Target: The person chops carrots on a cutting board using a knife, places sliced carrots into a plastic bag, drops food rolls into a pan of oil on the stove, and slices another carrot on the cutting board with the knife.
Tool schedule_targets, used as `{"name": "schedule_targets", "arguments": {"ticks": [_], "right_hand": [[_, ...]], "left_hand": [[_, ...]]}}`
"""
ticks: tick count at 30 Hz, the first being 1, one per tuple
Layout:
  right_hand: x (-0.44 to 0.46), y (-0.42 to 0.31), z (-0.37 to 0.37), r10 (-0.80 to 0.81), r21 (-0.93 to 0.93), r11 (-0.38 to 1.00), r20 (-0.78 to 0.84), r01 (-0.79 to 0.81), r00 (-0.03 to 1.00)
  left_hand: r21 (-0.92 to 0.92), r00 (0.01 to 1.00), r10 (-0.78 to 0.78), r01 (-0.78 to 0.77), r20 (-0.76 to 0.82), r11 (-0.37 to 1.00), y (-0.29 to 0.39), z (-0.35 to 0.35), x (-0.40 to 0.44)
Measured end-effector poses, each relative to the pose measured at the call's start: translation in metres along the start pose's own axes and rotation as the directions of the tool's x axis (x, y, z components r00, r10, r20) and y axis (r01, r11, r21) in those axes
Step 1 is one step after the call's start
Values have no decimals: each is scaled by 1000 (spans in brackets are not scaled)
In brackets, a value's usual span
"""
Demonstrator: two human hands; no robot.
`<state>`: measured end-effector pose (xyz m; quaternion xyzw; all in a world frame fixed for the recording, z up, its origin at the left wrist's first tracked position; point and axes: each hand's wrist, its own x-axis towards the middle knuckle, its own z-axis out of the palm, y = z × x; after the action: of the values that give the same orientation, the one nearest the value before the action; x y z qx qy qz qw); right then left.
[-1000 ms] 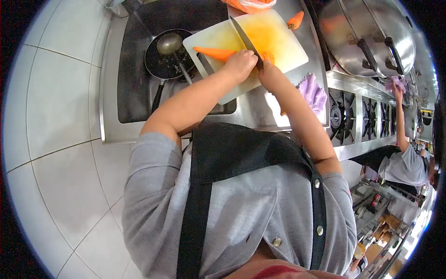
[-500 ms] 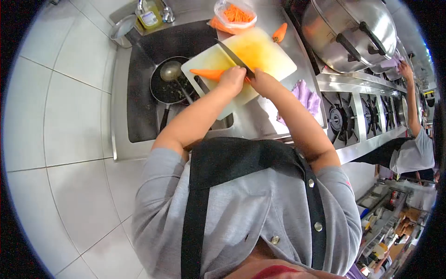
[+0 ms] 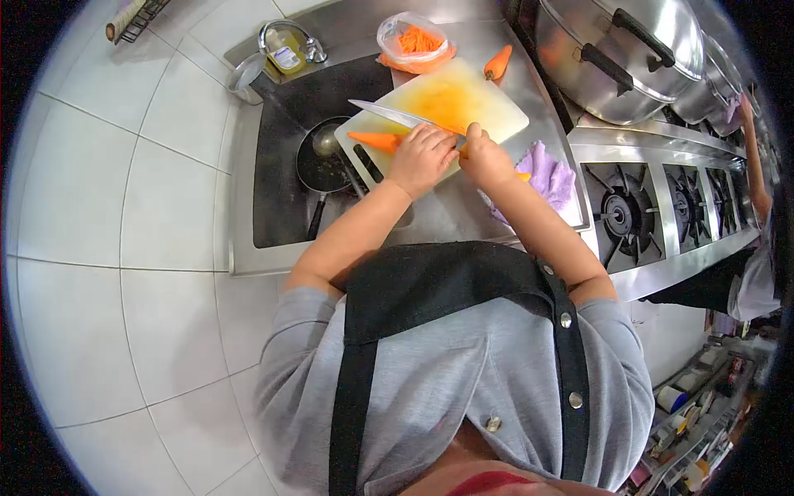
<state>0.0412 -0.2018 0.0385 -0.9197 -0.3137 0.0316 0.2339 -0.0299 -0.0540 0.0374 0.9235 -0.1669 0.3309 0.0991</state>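
My right hand [image 3: 486, 159] is wrapped round the handle of a knife [image 3: 389, 113], whose blade points left across the white cutting board [image 3: 502, 112]. My left hand [image 3: 420, 157] lies on a carrot [image 3: 376, 141], its fingers bent over it close to the blade; the carrot's tip sticks out to the left. Orange stain covers the middle of the board. Above the board sits a plastic bag of shredded carrot [image 3: 419, 41]. Another carrot piece [image 3: 498, 63] rests on the steel counter at the upper right.
A sink [image 3: 277, 165] at the left holds a black pan [image 3: 331, 172] and a ladle. A purple glove or cloth [image 3: 548, 178] lies right of my right hand. Gas burners [image 3: 622, 213] and large pots [image 3: 616, 58] stand further right. A co-worker's arm [image 3: 755, 157] reaches toward a pot.
The knife has swung from pointing up and away to pointing left across the board. My left fingers have spread more over the carrot. The view has shifted, showing more of the tap.
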Motion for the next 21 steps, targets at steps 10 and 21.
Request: {"name": "schedule_targets", "arguments": {"ticks": [10,21], "right_hand": [[-20,13,6,-137,-1,991,-50,137,989],[-67,72,-49,106,610,714,389,-342,915]], "left_hand": [[-5,662,-381,503,646,864,0,10,42],[-732,594,-796,493,-113,471,-23,26,29]]}}
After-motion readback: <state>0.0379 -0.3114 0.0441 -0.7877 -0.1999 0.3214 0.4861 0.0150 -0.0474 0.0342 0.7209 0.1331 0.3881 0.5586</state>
